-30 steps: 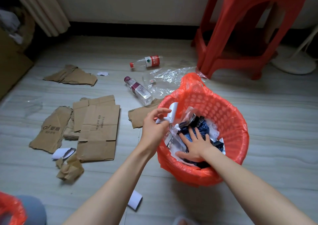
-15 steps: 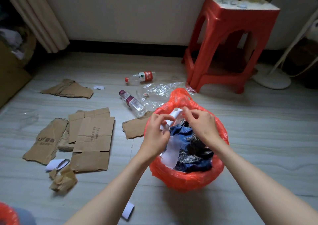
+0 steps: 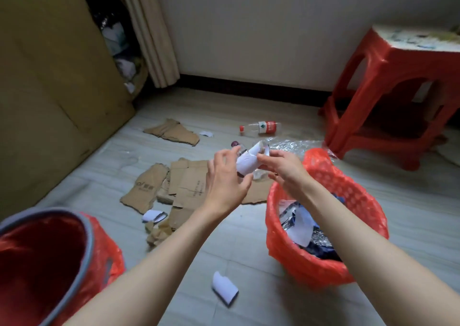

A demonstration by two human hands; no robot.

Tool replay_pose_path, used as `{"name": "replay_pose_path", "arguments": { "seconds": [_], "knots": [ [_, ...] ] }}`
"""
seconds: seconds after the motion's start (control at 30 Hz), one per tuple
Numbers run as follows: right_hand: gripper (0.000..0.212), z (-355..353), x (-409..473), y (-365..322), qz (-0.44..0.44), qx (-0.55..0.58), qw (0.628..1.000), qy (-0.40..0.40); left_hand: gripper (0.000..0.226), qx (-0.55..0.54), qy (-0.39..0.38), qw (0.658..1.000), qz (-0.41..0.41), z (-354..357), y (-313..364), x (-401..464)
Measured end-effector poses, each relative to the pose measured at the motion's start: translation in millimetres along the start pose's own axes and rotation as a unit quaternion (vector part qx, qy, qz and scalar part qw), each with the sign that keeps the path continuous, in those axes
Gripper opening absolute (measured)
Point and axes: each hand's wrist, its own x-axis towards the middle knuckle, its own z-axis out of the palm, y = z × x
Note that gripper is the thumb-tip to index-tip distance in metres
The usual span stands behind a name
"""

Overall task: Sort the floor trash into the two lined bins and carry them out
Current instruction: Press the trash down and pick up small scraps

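Observation:
My left hand [image 3: 225, 181] and my right hand [image 3: 282, 168] hold a rolled white paper scrap [image 3: 246, 163] between them, in the air just left of the red-lined mesh basket [image 3: 326, 176]. The right fingers pinch its upper end and the left thumb and fingers curl round its lower part. The basket holds dark blue cloth, foil and white paper. A second bin [image 3: 88, 228], grey-rimmed with a red liner, stands at the lower left.
Torn cardboard pieces [image 3: 189, 183] lie on the floor ahead, with white paper scraps [image 3: 224, 287], a purple-capped bottle [image 3: 235, 144] partly hidden by the paper, a red-labelled bottle [image 3: 261, 127] and clear plastic wrap [image 3: 293, 146]. A red stool [image 3: 388, 89] stands right, a large cardboard box [image 3: 49, 89] left.
Both hands rose out of the basket with the white paper and moved left. The view swung left, bringing the grey-rimmed bin and the large box into sight.

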Motion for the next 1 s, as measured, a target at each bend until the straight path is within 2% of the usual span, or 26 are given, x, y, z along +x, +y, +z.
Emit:
{"name": "replay_pose_path", "arguments": {
  "seconds": [0.07,0.17,0.23,0.3,0.4,0.5,0.6,0.67,0.77,0.8,0.87,0.93,1.0],
  "knots": [
    [0.010,37.7,-13.1,-11.7,-0.028,-0.012,0.998,-0.055,0.049,0.043,-0.021,0.997,-0.067,-41.1,-22.7,-1.8],
    [0.012,93.4,-30.0,-15.3,-0.054,-0.026,0.992,-0.110,0.031,-0.029,-0.067,0.991,-0.109,-102.0,-55.8,-18.3],
    [0.019,123.6,-35.6,-12.8,-0.073,-0.038,0.990,-0.117,0.026,-0.003,-0.052,0.991,-0.120,-134.4,-75.9,-29.8],
    [0.027,178.7,-45.0,0.4,-0.064,-0.078,0.984,-0.147,0.024,0.016,-0.012,0.985,-0.171,-174.7,-118.0,-59.1],
    [0.027,253.3,-62.4,42.0,-0.057,-0.157,0.968,-0.188,0.026,0.024,0.029,0.959,-0.281,-214.3,-187.2,-120.1],
    [0.041,313.2,-76.9,90.4,-0.097,-0.300,0.917,-0.245,0.038,0.020,0.035,0.913,-0.406,-224.0,-256.1,-182.3],
    [0.058,339.3,-81.2,114.8,-0.174,-0.429,0.838,-0.287,0.029,0.014,0.003,0.887,-0.462,-210.8,-301.6,-212.1],
    [0.065,346.7,-76.3,124.4,-0.197,-0.459,0.816,-0.291,0.026,0.020,-0.021,0.875,-0.484,-198.4,-315.0,-215.1],
    [0.066,342.4,-68.5,130.1,-0.186,-0.424,0.834,-0.300,0.046,0.029,-0.025,0.873,-0.486,-180.8,-321.3,-206.1],
    [0.063,336.9,-66.2,129.9,-0.178,-0.402,0.847,-0.300,0.046,0.028,0.007,0.880,-0.475,-176.7,-320.0,-200.1],
    [0.055,324.1,-61.4,128.9,-0.159,-0.375,0.869,-0.281,0.037,0.012,0.121,0.895,-0.430,-176.5,-311.5,-188.0],
    [0.049,301.5,-49.6,131.2,-0.131,-0.367,0.891,-0.234,0.030,0.019,0.231,0.912,-0.337,-177.7,-290.6,-168.4],
    [0.046,278.7,-38.0,135.8,-0.109,-0.375,0.900,-0.194,0.029,0.040,0.273,0.929,-0.245,-180.9,-265.6,-147.4]
  ]
}}
